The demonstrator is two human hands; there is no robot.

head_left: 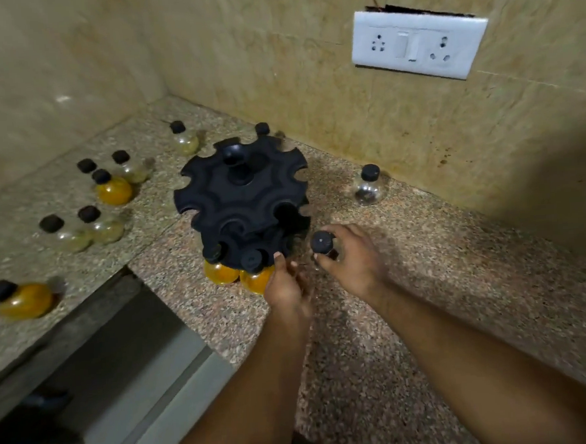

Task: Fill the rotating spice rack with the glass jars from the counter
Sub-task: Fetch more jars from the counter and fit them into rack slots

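A black two-tier spice rack [245,194] stands on the granite counter [408,283]. Two orange-filled jars [221,272] with black caps hang in its lower tier at the front. My right hand [349,263] grips a black-capped glass jar [322,244] just right of the lower tier. My left hand [287,284] is at the rack's front lower edge, fingers against it, beside the second orange jar [254,280]. Loose jars stand on the counter: a clear one [368,186] at the right, several pale and orange ones [113,188] at the left.
Tiled walls meet in the corner behind the rack. A white socket plate [418,44] is on the right wall. The counter drops off at the lower left along an edge [126,269], where one orange jar [23,300] stands.
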